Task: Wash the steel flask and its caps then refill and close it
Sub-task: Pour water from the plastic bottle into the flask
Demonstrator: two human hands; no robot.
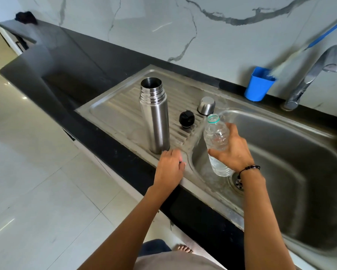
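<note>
The right hand [232, 151] grasps an open water bottle [216, 145] over the sink's [300, 145] left edge, the left hand [170, 168] curls on the front rim, maybe pinching something small, and the open flask [154, 114] stands on the drainboard, so pouring slowly should avoid spills.
</note>
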